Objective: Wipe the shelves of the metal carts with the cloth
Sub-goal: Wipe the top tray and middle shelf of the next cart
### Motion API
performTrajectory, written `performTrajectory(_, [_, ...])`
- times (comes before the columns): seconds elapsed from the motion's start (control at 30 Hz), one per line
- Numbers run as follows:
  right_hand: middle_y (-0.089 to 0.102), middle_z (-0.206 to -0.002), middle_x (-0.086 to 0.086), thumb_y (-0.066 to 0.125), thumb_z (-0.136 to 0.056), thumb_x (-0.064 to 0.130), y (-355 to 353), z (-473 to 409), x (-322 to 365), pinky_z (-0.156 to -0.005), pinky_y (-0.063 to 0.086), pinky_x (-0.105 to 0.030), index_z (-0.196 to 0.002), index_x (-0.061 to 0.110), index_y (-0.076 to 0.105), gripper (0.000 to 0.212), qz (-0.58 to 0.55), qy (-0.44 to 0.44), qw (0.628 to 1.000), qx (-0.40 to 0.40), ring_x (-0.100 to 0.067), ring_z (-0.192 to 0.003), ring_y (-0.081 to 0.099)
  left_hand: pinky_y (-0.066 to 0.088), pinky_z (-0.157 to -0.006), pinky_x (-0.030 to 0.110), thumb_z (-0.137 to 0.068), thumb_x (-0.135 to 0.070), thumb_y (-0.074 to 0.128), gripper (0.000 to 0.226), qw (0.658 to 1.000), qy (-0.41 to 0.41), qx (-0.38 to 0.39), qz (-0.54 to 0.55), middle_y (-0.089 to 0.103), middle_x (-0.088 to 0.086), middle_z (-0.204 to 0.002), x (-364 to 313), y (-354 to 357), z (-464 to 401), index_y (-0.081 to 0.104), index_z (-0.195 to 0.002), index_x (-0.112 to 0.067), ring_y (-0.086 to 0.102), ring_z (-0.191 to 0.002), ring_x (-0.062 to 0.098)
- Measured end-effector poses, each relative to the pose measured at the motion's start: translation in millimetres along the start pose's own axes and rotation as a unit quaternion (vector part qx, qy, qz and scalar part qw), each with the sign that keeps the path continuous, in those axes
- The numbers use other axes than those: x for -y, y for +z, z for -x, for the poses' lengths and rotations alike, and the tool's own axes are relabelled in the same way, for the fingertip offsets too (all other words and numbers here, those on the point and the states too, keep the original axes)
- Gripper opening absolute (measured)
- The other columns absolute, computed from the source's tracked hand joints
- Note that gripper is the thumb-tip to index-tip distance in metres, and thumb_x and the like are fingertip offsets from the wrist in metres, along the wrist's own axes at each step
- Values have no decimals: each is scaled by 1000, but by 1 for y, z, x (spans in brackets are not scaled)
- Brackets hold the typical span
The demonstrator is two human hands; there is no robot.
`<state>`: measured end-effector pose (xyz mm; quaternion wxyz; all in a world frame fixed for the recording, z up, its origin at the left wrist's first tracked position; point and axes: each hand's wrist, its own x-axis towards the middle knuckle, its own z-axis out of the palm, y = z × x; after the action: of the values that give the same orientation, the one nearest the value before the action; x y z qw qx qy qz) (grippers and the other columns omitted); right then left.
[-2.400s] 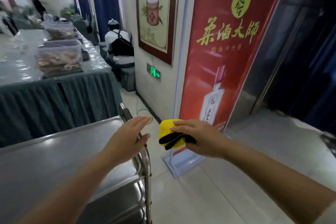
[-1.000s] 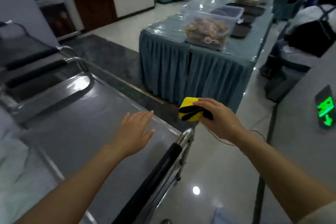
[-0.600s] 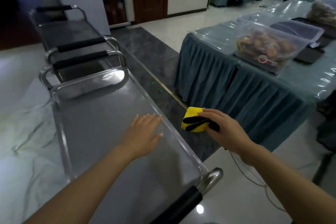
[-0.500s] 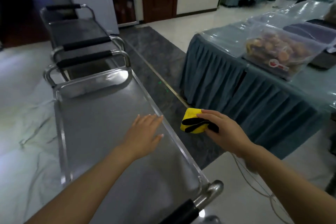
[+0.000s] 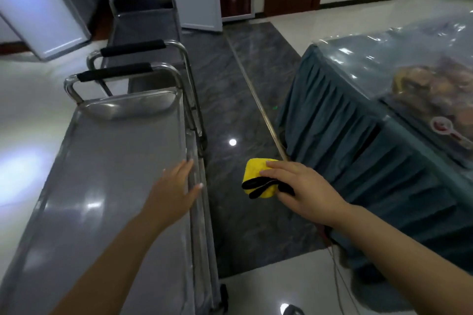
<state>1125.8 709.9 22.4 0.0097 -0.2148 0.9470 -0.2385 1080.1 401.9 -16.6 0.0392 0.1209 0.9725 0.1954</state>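
Observation:
A metal cart fills the left half of the view, its bare top shelf (image 5: 107,174) running away from me to a black-padded handle. My left hand (image 5: 176,189) lies flat, fingers straight, on the shelf by its right rim. My right hand (image 5: 297,186) holds a folded yellow cloth with black edging (image 5: 257,174) in the air over the dark floor, to the right of the cart and apart from it. A second metal cart (image 5: 143,25) stands end to end behind the first.
A table with a teal pleated skirt (image 5: 358,151) stands close on the right, with clear plastic food boxes (image 5: 432,92) on top. A thin cable (image 5: 337,271) trails on the floor near its corner. White cabinets and a brown door line the far wall.
The view has swung left from a red poster to along the cart's length. My left hand slid to the shelf's right rim. My right hand kept hold of the cloth, beside the cart.

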Motion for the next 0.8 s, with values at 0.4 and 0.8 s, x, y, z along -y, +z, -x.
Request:
performTrajectory(0.4, [42,-147,4,58,-87,18,-25,-79,-82,-109,35,-36,-138,29,48,53,-17,-118,990,75,-16,-133,40,19,-118,39,-96,-46,46,67,995,-84,0,-49,26,5,-157,-49,24,-40,23,-151,-17,23,-143,21])
performTrajectory(0.8, [49,-142,2,62,-83,11,-33,-263,-97,-103,42,-37,-132,25,55,52,-19,-268,956,114,-17,-129,46,18,-116,39,-96,-45,47,62,974,-199,-75,-72,34,7,-153,-7,2,-125,31,-148,-15,31,-140,22])
